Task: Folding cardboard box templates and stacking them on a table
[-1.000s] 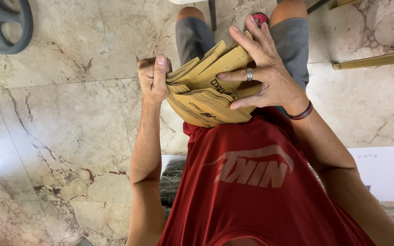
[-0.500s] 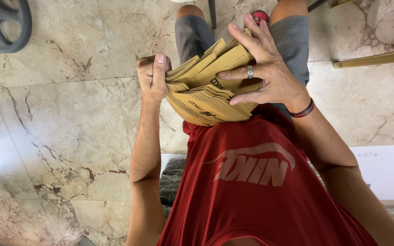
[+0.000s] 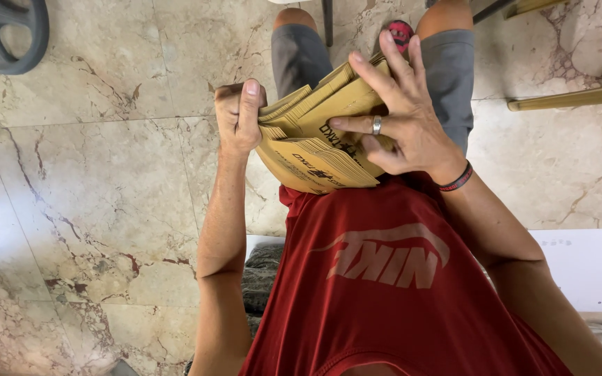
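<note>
While our left hand (image 3: 238,118) clamps the stack of brown padded envelopes (image 3: 318,139) with curled fingers, our right hand (image 3: 402,118) spreads its fingers across them.

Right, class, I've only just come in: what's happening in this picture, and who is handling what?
A person in a red top, seen from above, holds a fanned stack of brown paper envelopes against their chest. The left hand grips the stack's edge, thumb on top. The right hand, wearing a ring and a dark wristband, spreads its fingers across the upper sheets, parting them. Below is a marble floor, with a dark wheel in one corner.
</note>
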